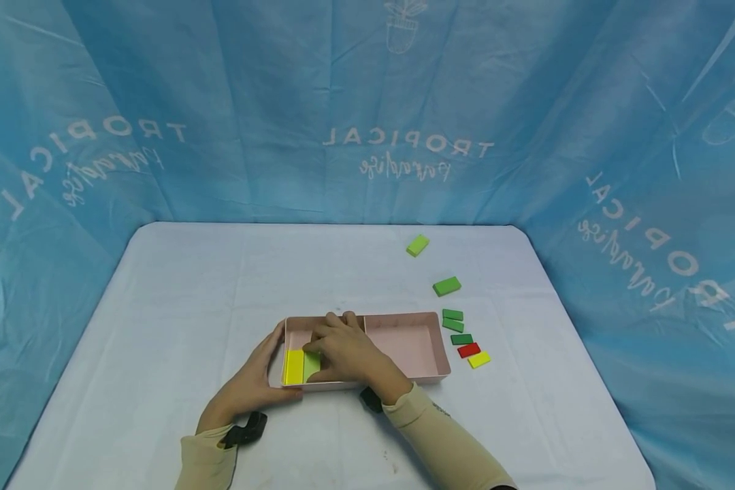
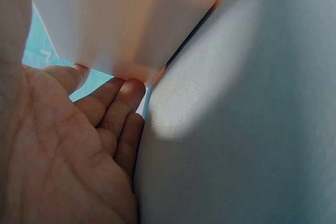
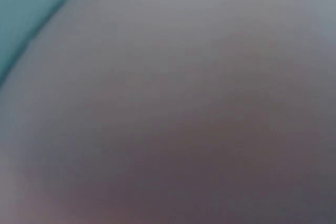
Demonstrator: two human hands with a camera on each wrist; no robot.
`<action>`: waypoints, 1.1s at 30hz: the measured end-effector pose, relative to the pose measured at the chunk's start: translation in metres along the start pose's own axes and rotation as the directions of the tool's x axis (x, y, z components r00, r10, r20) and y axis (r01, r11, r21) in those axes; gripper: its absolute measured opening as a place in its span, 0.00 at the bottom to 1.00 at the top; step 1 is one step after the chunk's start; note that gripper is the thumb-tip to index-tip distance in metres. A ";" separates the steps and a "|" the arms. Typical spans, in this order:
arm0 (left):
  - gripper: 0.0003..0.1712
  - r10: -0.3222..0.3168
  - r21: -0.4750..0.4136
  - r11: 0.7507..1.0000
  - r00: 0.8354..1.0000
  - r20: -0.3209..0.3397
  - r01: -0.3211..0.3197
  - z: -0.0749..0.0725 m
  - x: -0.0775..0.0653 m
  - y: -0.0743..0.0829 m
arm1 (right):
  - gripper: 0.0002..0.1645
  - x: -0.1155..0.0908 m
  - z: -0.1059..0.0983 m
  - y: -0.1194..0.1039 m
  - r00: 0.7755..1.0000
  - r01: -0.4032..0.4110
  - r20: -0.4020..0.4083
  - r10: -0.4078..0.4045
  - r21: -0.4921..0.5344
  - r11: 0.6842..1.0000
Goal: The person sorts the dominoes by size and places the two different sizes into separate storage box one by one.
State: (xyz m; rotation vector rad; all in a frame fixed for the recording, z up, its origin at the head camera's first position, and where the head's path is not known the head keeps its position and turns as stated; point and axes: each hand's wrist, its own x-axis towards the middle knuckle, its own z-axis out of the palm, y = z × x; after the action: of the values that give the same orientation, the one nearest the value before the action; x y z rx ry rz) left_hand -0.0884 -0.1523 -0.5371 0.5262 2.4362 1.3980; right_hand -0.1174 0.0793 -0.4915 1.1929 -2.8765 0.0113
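A long pink box (image 1: 404, 340) with two compartments lies on the white table. My left hand (image 1: 254, 381) holds its left end, thumb along the front wall and fingers at the far left corner. In the left wrist view, the fingertips (image 2: 134, 90) meet the box wall (image 2: 105, 24). Inside the left compartment is a yellow block (image 1: 294, 367), with a light green block (image 1: 310, 366) right beside it. My right hand (image 1: 346, 350) reaches into that compartment, thumb and index finger at the light green block, partly hiding it. The right wrist view is blurred.
Right of the box lie several green blocks (image 1: 453, 325), a red block (image 1: 469, 350) and a yellow block (image 1: 479, 360). Farther back are a larger green block (image 1: 446, 286) and a lime block (image 1: 418, 246). Blue printed curtains (image 1: 282, 170) surround the white table (image 1: 190, 292).
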 end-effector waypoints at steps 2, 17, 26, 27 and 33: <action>0.79 -0.005 -0.001 1.000 1.000 0.000 0.005 0.001 0.000 0.000 | 0.34 -0.001 0.000 0.000 1.000 0.003 0.001 -0.003 0.016 1.000; 0.79 0.006 0.006 1.000 1.000 -0.012 -0.006 0.003 0.001 -0.002 | 0.21 -0.034 -0.025 0.029 0.966 -0.181 -0.148 0.210 0.188 0.965; 0.79 0.002 0.019 1.000 1.000 -0.025 -0.001 0.002 0.000 -0.001 | 0.19 -0.077 -0.036 0.067 0.903 -0.311 -0.228 0.365 0.242 0.919; 0.79 0.002 0.021 1.000 1.000 -0.023 -0.001 0.002 0.000 -0.001 | 0.19 -0.082 -0.037 0.072 0.894 -0.323 -0.233 0.383 0.258 0.910; 0.80 -0.002 0.032 0.999 1.000 -0.020 0.002 0.003 0.002 0.000 | 0.19 -0.103 -0.041 0.097 0.851 -0.383 -0.248 0.463 0.311 0.870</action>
State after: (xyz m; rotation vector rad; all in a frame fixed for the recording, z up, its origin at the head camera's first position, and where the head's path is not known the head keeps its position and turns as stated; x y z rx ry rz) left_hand -0.0893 -0.1489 -0.5382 0.5195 2.4781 1.3720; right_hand -0.1122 0.2212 -0.4528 0.4748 -2.8288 0.5396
